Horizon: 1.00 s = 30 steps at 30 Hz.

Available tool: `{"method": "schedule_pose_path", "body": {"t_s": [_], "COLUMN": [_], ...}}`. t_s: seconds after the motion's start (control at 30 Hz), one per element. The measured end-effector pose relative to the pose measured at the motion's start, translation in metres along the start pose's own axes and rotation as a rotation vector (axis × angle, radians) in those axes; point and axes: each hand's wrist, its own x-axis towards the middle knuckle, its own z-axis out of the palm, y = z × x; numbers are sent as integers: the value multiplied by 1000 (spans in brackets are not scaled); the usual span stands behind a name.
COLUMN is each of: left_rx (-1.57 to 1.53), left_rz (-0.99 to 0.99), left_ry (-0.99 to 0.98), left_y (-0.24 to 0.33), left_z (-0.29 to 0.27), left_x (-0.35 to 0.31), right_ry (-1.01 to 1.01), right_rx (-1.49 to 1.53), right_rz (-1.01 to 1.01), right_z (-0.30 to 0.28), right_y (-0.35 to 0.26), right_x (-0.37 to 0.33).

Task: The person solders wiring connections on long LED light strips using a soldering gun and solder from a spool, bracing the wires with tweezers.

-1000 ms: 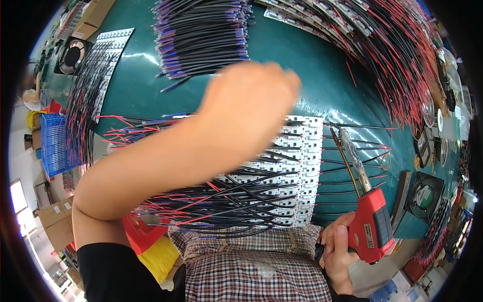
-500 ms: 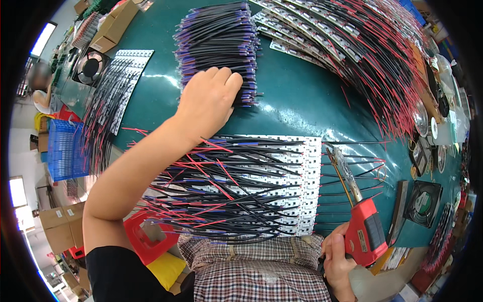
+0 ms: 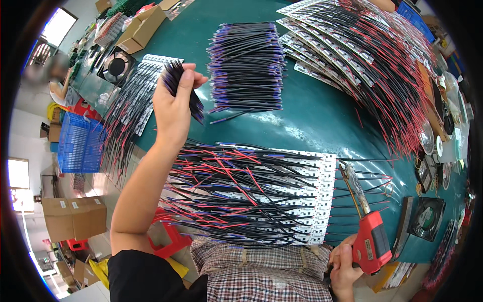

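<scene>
My left hand (image 3: 171,113) is raised to the left of a stack of short black wires (image 3: 246,65) with purplish ends. Its fingers are closed around a bundle of black wires (image 3: 173,76) of the same kind. Below lies a white circuit board panel (image 3: 322,201), with black, red and blue wires (image 3: 241,186) fanned leftward across it. Low on the right, my right hand (image 3: 344,269) grips a red soldering gun (image 3: 371,246). The gun's metal tip and thin feed tube point up, just beside the panel's right edge. Part of the grip is hidden behind the fingers.
Wired board strips (image 3: 322,38) are heaped at the back right. Another wired panel (image 3: 143,118) lies at the left edge, near a black fan (image 3: 116,66) and a cardboard box (image 3: 142,31). A second fan (image 3: 426,219) stands right. A person (image 3: 60,90) sits far left.
My left hand has lifted off the wire stack and moved left, now with a bundle of black wires in it. My right hand still holds the soldering gun. The whole view has shifted slightly.
</scene>
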Motion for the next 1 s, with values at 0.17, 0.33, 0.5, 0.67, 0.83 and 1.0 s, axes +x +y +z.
{"method": "schedule_pose_path", "body": {"t_s": [0.17, 0.33, 0.5, 0.67, 0.83, 1.0], "left_rx": [-38, -27, 162, 431, 536, 668], "left_rz": [-67, -58, 174, 411, 520, 241], "left_ry": [-8, -35, -1, -145, -694, -1062], "left_y": [-19, -18, 6, 78, 105, 80], "left_z": [-11, -7, -8, 25, 89, 121], "left_x": [-1, -2, 24, 34, -29, -72], "right_ry": [157, 100, 54, -2, 3, -2], "right_rx": [126, 127, 47, -87, -70, -82], "right_rz": [125, 79, 49, 70, 97, 141], "right_z": [3, 7, 11, 1, 0, -6], "right_y": [3, -7, -13, -13, -17, -10], "right_x": [-5, -2, 3, 3, 5, -4]}}
